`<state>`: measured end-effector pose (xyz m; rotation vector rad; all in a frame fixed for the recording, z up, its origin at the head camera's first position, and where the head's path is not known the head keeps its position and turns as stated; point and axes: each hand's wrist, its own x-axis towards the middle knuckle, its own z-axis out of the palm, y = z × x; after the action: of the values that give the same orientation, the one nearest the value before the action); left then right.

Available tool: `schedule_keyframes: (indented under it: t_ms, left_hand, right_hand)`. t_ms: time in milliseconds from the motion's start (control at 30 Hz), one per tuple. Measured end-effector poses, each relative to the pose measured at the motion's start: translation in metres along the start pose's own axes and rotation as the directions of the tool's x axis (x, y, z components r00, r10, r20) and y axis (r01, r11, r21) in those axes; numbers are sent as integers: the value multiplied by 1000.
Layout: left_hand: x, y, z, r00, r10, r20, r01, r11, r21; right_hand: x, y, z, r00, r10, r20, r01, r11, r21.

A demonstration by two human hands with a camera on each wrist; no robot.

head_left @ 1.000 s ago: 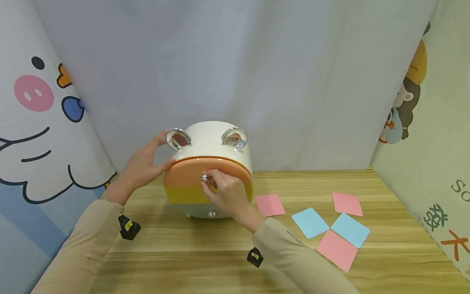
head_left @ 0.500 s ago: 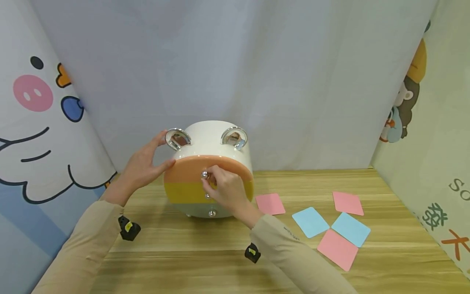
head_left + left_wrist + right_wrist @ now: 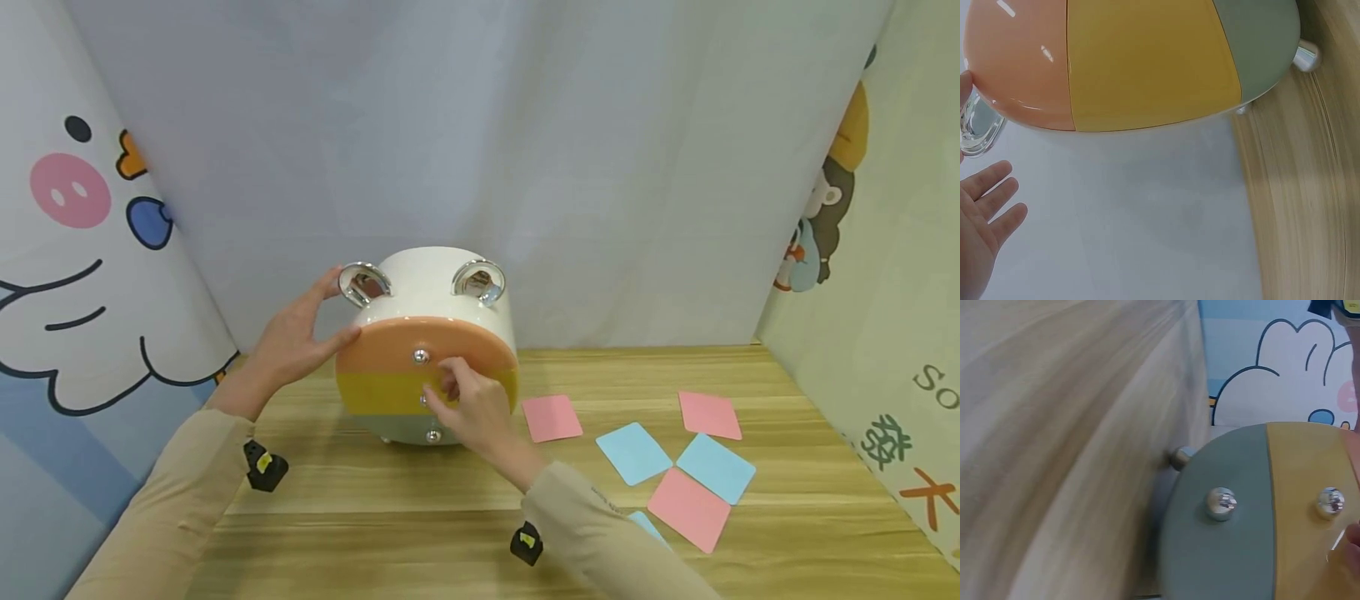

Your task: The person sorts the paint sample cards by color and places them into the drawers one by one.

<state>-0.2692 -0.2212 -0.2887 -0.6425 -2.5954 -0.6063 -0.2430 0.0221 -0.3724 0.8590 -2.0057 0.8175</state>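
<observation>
Round white glossy drawer box [image 3: 431,350] | rigid, slick, likely light; grip silver knobs [image 3: 422,356] | left hand [image 3: 296,337] flat, steadying its side; right hand [image 3: 468,404] fingers curled at yellow drawer's knob, grip hidden

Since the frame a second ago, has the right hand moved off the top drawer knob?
Yes. The right hand has dropped from the top knob toward the middle knob on the yellow drawer.

Head cam looks down; wrist cams close; all share drawer box [image 3: 425,367].
</observation>
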Motion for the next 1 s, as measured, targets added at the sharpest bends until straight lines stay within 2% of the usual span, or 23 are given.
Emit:
schedule_keyframes:
  t_ms: [167,300,567,833,1000]
  left_hand:
    - [1,-2,0,1000,-13,13,13,1000,-2]
    - [1,-3,0,1000,-9,15,9,1000,2]
    - [1,-3,1,1000,-17,11,17,1000,-4]
    - [2,-1,0,1000,-20,10,20,1000,-14]
    - [1,-1,1,1000,-17,7,17,1000,-11]
  right_hand:
    - [-14,4,7,998,15,69,-13,1000,-22]
    - [-20,7,15,996,15,84,-13,1000,-26]
    - [-26,8,26,999,-10,40,12,998,-55]
    - [-26,13,30,994,-112,-14,109,986,-127]
    - [-28,15,32,991,-135,-21,132,984,-123]
